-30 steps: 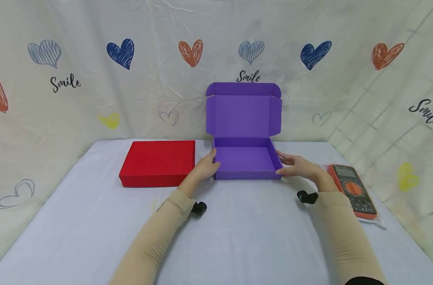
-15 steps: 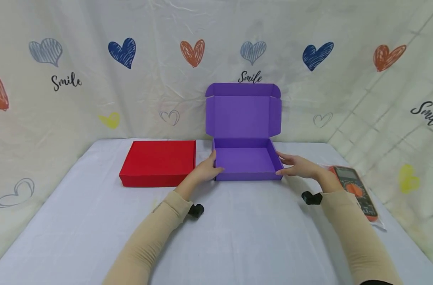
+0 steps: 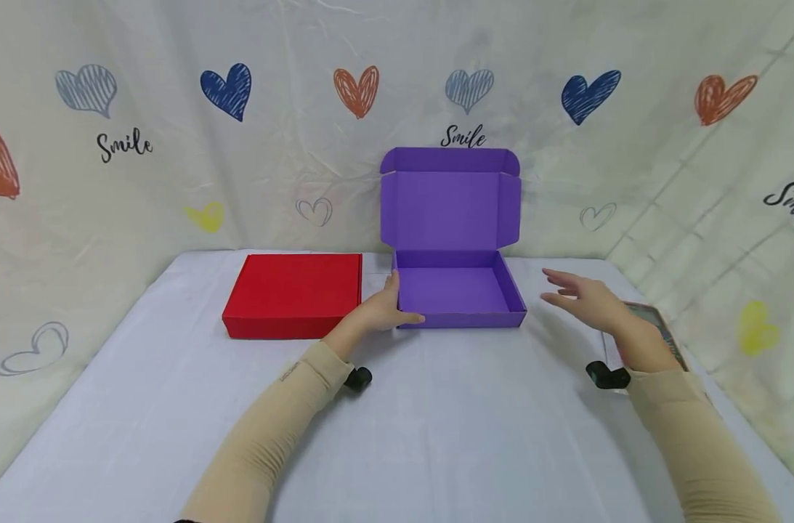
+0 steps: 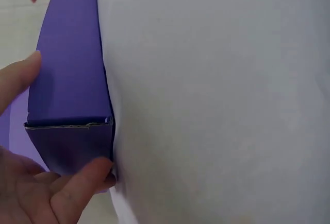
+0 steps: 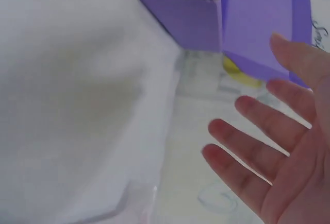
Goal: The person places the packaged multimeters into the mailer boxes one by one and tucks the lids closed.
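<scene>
A purple cardboard box stands with its lid raised at the back of the table, nothing inside it. My left hand holds its front left corner. In the left wrist view, the thumb lies by the front wall and the curled fingers touch the side wall. Apart from the box, to its right, my right hand hovers with fingers spread and nothing in them. Under the right wrist, largely hidden, lies a multimeter in a clear bag.
A closed red box sits to the left of the purple one. White cloth covers the table. Behind hangs a pale sheet printed with hearts and "Smile".
My right hand has let go of the purple box's right side and moved right, covering more of the multimeter. The left hand stays at the box, its thumb shifted further over the front.
</scene>
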Available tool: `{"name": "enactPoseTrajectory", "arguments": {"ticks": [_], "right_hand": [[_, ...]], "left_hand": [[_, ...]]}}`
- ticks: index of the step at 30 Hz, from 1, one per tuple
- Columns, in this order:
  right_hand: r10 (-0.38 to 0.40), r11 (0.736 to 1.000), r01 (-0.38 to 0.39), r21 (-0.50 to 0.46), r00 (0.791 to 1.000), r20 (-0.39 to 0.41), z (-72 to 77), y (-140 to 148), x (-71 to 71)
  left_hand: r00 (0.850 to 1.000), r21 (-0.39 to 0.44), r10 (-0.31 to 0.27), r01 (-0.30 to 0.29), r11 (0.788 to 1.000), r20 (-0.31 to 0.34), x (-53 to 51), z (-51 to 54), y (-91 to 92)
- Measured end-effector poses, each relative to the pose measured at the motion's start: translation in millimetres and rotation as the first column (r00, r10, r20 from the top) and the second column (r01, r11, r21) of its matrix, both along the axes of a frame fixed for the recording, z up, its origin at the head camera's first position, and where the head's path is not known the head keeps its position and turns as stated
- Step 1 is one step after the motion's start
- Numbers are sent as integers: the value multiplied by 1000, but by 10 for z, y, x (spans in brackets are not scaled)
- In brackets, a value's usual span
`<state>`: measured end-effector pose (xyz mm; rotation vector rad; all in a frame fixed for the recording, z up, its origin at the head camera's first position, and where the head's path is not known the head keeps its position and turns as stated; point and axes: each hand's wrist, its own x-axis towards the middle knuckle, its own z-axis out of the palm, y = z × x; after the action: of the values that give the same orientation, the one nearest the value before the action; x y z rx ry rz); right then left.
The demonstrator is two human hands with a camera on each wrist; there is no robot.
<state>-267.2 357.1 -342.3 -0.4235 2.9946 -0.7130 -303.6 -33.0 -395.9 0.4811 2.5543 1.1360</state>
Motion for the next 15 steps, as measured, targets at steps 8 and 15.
{"name": "enactPoseTrajectory", "arguments": {"ticks": [8,15], "right_hand": [[-199,980,199,-22,980,-8,78,453,204],[-282,957,263,127,944,169,67,861,262]], "left_hand": [[999,-94,-36,33,995,-30,-19,15,37],[999,-52,-41,39,998,-24,-15,-12,34]]}}
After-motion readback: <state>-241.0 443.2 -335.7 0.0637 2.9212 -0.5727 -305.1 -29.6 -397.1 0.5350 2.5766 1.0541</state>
